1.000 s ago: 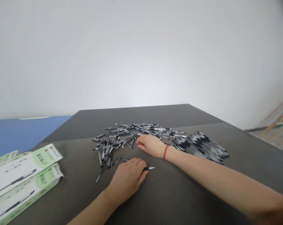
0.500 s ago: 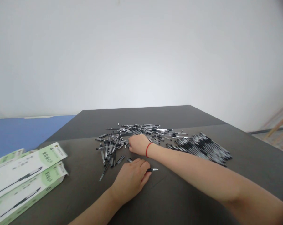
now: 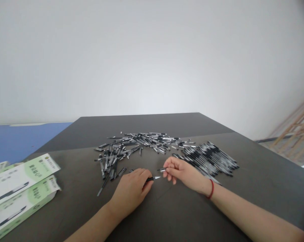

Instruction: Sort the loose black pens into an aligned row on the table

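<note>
Wall: the head camera, the only view, faces a plain pale wall (image 3: 152, 67), with a blue surface (image 3: 28, 137) at the far left and blurred wooden slats (image 3: 295, 134) at the right.
Table: a dark grey table (image 3: 142, 122) stretches from the near edge toward the wall.
Boxes: white-and-green boxes (image 3: 41, 168) printed with a pen picture overlap at the near left.
Pile: loose pens (image 3: 152, 139) lie tangled at the middle, on the far side of the hands; short dark parts (image 3: 108, 163) spread to their left.
Row: more pens lie side by side in a slanting row (image 3: 210, 156) to the right, just beyond the right hand.
Left hand: the left hand (image 3: 133, 185) rests low near the middle, curled around a pen (image 3: 149, 179) whose bare metal tip points right.
Right hand: the right hand (image 3: 181, 171), a red cord (image 3: 212, 189) at its wrist, pinches a small piece (image 3: 162, 169), probably a cap, between thumb and fingers; the other fingers hang loosely bent.
Gap: the small piece is near the pen tip, slightly farther across the table, seemingly not touching it.
Handling: a light pinch should suit so small a part; keeping the pen steady, its tip clear of the fingers, and both parts on one line would make for good control.
</note>
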